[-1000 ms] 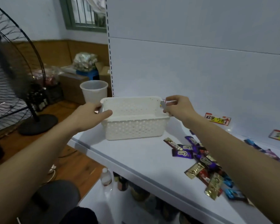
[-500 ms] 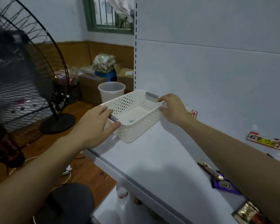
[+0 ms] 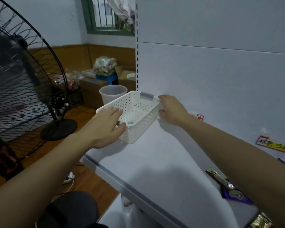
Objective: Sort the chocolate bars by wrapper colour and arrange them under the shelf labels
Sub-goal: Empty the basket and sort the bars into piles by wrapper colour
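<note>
Fingers (image 3: 113,111) of my left hand (image 3: 104,127) are lying straight on the white basket (image 3: 138,109); my right hand (image 3: 171,109) is gripping its far rim.

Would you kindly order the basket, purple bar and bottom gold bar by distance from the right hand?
1. Basket, gripped by the right hand, back left of shelf.
2. Purple bar, nearer the shelf front, right.
3. Bottom gold bar, bottom right corner.
</note>
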A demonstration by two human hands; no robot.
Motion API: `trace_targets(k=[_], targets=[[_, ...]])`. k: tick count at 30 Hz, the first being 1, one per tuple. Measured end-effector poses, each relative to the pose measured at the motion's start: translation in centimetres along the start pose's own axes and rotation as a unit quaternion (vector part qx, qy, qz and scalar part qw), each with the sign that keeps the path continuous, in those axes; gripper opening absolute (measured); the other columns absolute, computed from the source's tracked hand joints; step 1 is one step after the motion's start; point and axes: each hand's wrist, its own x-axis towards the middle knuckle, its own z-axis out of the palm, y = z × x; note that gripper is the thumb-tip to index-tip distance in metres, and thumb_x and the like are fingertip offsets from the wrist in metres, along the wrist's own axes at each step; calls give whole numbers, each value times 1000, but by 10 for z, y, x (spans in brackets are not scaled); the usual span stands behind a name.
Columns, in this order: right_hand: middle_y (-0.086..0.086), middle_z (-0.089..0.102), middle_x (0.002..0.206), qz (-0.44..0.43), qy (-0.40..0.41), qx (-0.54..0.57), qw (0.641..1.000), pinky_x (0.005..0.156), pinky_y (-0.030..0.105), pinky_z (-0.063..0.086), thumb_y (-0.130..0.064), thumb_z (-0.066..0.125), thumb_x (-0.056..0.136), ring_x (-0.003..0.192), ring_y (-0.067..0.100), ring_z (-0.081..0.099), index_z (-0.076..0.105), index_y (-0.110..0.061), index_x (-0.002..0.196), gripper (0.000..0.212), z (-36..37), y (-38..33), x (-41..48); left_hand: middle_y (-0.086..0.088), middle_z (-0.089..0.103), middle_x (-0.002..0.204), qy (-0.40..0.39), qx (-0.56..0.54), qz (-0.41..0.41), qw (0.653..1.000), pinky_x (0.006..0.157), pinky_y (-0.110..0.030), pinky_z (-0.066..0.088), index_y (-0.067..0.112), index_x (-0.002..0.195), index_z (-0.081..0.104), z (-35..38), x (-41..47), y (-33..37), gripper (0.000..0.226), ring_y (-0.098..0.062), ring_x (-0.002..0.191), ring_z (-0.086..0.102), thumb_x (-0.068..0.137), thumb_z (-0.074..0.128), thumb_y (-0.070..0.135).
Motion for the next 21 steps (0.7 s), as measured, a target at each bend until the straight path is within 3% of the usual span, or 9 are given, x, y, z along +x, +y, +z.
trace_targets(k=[4,8,12,18,21], targets=[[5,30,162,-33,-31,-47,998,118,41,28,-31,56,100,148,26,27,29,-14,156,64,-37,19,-53,5,26,165,-29,-23,70,997,124,-39,15,26,157,29,-10,15,39,76,-14,152,20,94,22,67],[5,35,159,-31,-60,-65,996,118,37,28,-44,51,101,146,23,32,31,-15,155,64,-78,48,-131,6,27,164,-21,-22,137,990,121,-32,17,26,157,28,-9,26,92,65,-15,150,25,101,31,59],[-1,33,161,38,-70,-69,994,121,35,25,-54,43,101,148,18,30,29,-21,157,66,-112,75,-221,8,29,163,-18,-71,222,972,115,-20,14,25,157,28,12,28,146,67,-9,149,24,100,28,59],[-6,43,154,140,-36,-44,989,111,26,31,-52,46,101,138,11,39,38,-26,152,57,-130,106,-332,12,35,159,-88,-178,265,944,116,-28,27,30,154,34,65,23,219,61,-7,144,33,100,34,59],[-7,50,146,177,-5,-21,984,110,27,37,-49,49,101,130,7,45,45,-27,147,52,-125,115,-362,12,44,151,-85,-226,259,935,110,-30,35,31,148,43,87,26,246,49,-8,137,42,102,43,49]])
